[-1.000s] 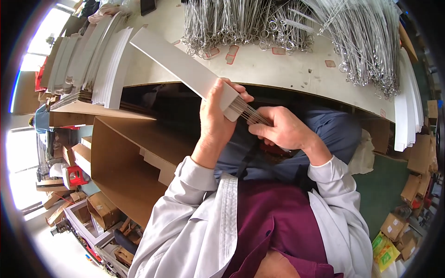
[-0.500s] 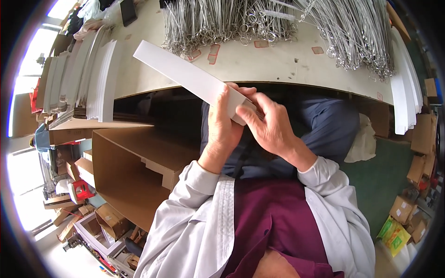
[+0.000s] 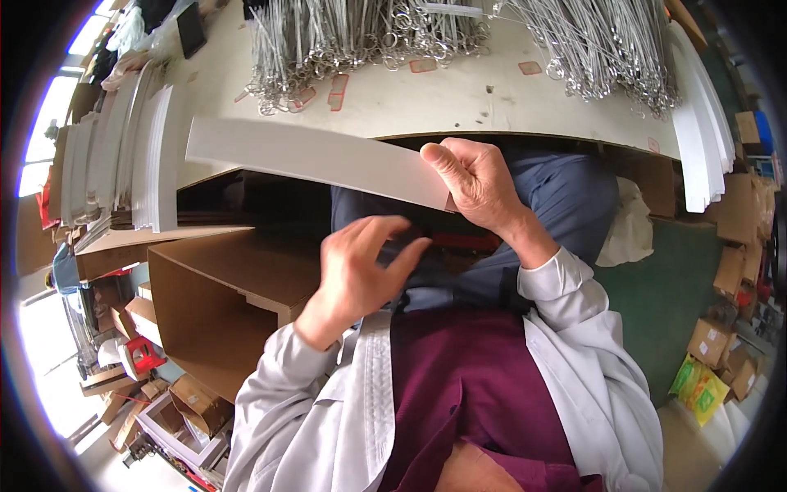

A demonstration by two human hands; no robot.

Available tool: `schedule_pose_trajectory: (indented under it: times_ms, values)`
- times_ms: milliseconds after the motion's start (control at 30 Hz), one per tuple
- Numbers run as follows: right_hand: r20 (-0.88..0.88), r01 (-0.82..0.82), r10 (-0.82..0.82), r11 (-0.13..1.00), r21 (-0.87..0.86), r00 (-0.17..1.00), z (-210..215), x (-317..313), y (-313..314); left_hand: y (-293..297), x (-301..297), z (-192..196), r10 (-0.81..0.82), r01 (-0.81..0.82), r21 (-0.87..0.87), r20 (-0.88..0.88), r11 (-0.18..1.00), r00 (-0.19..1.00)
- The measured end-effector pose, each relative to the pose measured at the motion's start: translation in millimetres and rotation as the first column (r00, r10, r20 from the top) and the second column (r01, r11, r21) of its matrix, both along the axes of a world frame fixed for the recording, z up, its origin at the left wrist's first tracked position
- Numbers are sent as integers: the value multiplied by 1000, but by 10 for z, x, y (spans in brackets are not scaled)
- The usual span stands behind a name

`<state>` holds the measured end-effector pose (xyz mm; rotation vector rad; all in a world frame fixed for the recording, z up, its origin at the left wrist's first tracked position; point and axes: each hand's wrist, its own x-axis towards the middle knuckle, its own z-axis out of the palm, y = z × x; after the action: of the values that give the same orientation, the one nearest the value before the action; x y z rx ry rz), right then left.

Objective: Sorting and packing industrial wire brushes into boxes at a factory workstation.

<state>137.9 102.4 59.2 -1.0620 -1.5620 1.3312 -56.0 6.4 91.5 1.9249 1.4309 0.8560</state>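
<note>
A long, narrow white cardboard box [image 3: 311,160] stretches leftward over my lap and the table's front edge. My right hand [image 3: 479,180] grips its right end, thumb on top and fingers around the far side. Below the box, apart from it, my left hand [image 3: 361,266] is held with thumb and fingers spread and nothing between them; its fingertips are a little blurred. On the table beyond lie bundles of thin metal rods with ring ends [image 3: 328,49], and another such bundle [image 3: 598,57] to the right.
A stack of flat white boxes [image 3: 164,164] stands at the table's left end, more white strips [image 3: 697,123] at its right. A large open brown carton [image 3: 197,320] is at my left. Brown cartons [image 3: 711,340] and a pale bag [image 3: 630,225] lie to the right.
My left hand has let go of the white box and moved down and left. The box has swung flatter, its far end lower and further left, held by my right hand alone.
</note>
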Motion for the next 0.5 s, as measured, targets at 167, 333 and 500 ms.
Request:
schedule_pose_trajectory:
  times_ms: [167,333,500]
  values:
    - [113,-65,62,997,31,992,-3,69,46,163,-65,480,-39,244,305,-549,921,835]
    - [140,-114,119,993,-45,983,38,145,-3,327,-50,675,-52,311,301,-637,901,769]
    - [266,-274,254,961,40,930,-20,83,-64,580,-167,319,-225,381,135,-614,915,757]
